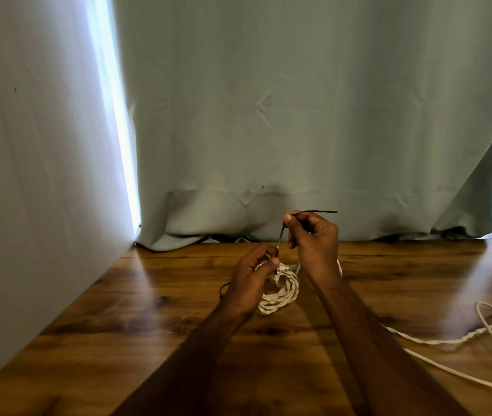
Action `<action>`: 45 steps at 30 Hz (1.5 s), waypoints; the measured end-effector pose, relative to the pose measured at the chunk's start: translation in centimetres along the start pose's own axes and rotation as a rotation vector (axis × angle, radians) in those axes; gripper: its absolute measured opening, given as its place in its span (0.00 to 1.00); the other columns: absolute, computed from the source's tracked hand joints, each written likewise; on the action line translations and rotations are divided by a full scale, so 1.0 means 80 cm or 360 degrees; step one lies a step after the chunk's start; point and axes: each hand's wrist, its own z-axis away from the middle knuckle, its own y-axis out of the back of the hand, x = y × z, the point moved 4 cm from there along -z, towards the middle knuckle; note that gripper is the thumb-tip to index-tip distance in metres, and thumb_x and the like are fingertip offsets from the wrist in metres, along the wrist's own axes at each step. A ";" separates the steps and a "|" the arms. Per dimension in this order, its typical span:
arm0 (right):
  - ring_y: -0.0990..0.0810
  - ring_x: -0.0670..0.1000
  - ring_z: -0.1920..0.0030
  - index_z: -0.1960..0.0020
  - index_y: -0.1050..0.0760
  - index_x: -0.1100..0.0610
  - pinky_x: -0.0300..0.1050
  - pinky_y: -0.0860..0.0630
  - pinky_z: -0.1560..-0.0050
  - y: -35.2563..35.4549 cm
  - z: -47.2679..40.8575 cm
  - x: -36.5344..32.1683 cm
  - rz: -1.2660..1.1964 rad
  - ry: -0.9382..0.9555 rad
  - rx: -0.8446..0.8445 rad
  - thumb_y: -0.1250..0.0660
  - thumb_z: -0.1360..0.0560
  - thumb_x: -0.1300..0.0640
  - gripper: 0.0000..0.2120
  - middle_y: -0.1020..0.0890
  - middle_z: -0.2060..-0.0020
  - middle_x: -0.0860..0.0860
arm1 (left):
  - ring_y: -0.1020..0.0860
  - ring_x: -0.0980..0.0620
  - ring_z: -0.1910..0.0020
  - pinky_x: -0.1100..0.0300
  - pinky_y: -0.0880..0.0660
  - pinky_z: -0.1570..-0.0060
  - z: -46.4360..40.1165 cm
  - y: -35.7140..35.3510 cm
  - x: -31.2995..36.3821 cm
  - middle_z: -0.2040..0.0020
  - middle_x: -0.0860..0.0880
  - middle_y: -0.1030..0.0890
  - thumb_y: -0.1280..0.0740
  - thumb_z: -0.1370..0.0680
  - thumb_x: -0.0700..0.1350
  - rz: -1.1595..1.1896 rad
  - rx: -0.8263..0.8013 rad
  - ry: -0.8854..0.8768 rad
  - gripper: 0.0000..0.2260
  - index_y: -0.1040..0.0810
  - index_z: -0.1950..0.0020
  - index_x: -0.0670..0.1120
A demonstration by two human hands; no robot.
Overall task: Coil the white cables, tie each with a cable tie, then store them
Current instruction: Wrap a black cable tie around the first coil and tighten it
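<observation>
Both hands work above the wooden table (118, 310): the left hand (249, 283) grips the coiled white cable (280, 292) at its top, fingers curled round the bundle, while the right hand (313, 238) pinches a dark cable tie (280, 235) whose tail sticks out past the thumb. Light and springy, the coil probably wants to unwind, so holding it where the loops cross seems wise. A second, loose white cable (448, 340) trails to the right, before a pale green curtain (298, 115).
</observation>
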 end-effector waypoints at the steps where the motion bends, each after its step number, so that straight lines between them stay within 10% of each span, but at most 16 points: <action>1: 0.27 0.47 0.72 0.50 0.17 0.64 0.39 0.27 0.71 0.000 0.000 0.001 -0.0009 -0.0012 -0.0009 0.29 0.23 0.64 0.05 0.22 0.70 0.55 | 0.25 0.56 0.59 0.58 0.28 0.59 0.000 0.000 -0.001 0.61 0.56 0.23 0.36 0.22 0.46 -0.0009 0.0000 0.0000 0.05 0.22 0.56 0.53; 14: 0.17 0.40 0.61 0.48 0.17 0.64 0.32 0.23 0.62 -0.019 0.010 -0.001 0.0041 -0.0053 -0.0383 0.27 0.25 0.66 0.06 0.15 0.59 0.52 | 0.18 0.53 0.53 0.55 0.21 0.55 -0.008 0.018 0.004 0.55 0.53 0.17 0.34 0.19 0.46 -0.0227 0.0181 -0.0167 0.02 0.22 0.50 0.54; 24: 0.14 0.52 0.54 0.51 0.14 0.59 0.52 0.17 0.49 -0.019 0.009 0.010 0.0403 0.0029 -0.0713 0.25 0.24 0.55 0.07 0.13 0.58 0.53 | 0.18 0.55 0.51 0.54 0.20 0.51 -0.013 0.036 0.005 0.52 0.52 0.16 0.33 0.20 0.43 -0.0351 0.0217 -0.0171 0.05 0.21 0.46 0.51; 45: 0.21 0.41 0.64 0.61 0.21 0.56 0.35 0.25 0.60 -0.020 0.015 -0.010 0.0112 0.0049 -0.0302 0.30 0.21 0.60 0.10 0.19 0.69 0.43 | 0.27 0.54 0.70 0.61 0.32 0.71 -0.006 0.017 0.017 0.65 0.53 0.24 0.36 0.19 0.38 -0.0101 0.0212 -0.0146 0.07 0.26 0.56 0.48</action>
